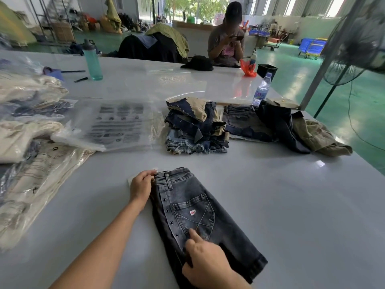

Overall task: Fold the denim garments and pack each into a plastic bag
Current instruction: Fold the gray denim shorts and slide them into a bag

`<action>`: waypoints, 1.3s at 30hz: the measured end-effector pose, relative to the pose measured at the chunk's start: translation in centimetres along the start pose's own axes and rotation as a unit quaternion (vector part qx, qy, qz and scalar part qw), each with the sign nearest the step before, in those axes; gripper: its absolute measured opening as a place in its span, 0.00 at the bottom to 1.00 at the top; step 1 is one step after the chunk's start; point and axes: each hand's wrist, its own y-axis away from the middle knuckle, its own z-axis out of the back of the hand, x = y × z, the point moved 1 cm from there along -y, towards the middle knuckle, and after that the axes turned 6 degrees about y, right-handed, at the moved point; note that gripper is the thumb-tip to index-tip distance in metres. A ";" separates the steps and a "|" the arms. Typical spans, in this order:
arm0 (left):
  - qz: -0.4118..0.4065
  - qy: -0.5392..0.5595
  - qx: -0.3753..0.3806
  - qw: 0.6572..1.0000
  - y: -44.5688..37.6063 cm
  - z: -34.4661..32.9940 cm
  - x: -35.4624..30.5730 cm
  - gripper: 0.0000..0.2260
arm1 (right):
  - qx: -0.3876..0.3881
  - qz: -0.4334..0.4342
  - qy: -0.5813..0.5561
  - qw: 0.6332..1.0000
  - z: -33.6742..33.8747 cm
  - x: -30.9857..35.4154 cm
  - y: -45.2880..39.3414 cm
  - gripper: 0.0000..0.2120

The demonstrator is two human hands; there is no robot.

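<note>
Dark shorts point(193, 213) lie folded lengthwise on the surface point(291, 205): left hand point(141, 187) pinches the waistband, right hand point(205, 261) presses with loosely curled fingers point(194, 235). Beyond the fingers wait bags point(116, 124) and unfolded denim point(195, 128); much remains.

Bare white table point(291, 205) lies open to the right of the dark denim shorts point(200, 215), and a clear strip runs between them and the stacked denim pile point(195, 130) beyond. To the left, bagged garments point(31, 174) and a stack of plastic bags point(116, 124) crowd the surface. Loose garments point(291, 128) and a water bottle point(262, 90) block the far right.
</note>
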 end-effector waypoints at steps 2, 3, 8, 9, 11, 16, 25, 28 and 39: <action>-0.004 -0.018 0.010 1.000 0.1 0.3 -0.4 0.11 | -0.035 -0.011 0.044 0.998 -0.8 0.7 0.2 0.19; -0.017 -0.069 0.023 0.997 0.1 0.4 -0.5 0.13 | -0.021 -0.015 0.056 0.998 -0.3 1.0 0.6 0.21; -0.028 -0.166 0.051 0.984 -0.1 0.2 -0.1 0.11 | -0.072 -0.009 0.062 0.995 0.0 2.2 1.3 0.21; -0.027 -0.173 0.056 0.983 -0.1 0.1 -0.1 0.11 | -0.079 -0.004 0.053 0.995 -0.3 2.3 1.4 0.16; -0.029 -0.187 0.072 0.979 -0.2 0.2 -0.3 0.12 | -0.092 -0.025 0.028 0.995 -1.5 2.9 1.4 0.09; -0.010 -0.268 0.095 0.959 0.4 0.0 -1.0 0.09 | -0.156 -0.008 0.043 0.987 -3.1 1.7 2.1 0.14; 0.020 -0.138 0.076 0.987 4.9 -0.3 0.2 0.19 | -0.012 -0.110 0.119 0.987 1.9 -12.0 1.0 0.25; 0.041 -0.081 0.046 0.995 5.7 0.5 0.7 0.14 | -0.094 -0.067 0.095 0.989 2.8 -8.7 -1.8 0.12; 0.177 0.134 0.125 0.967 8.8 2.2 1.3 0.09 | -0.023 0.118 -0.015 0.993 0.7 -1.3 -10.4 0.34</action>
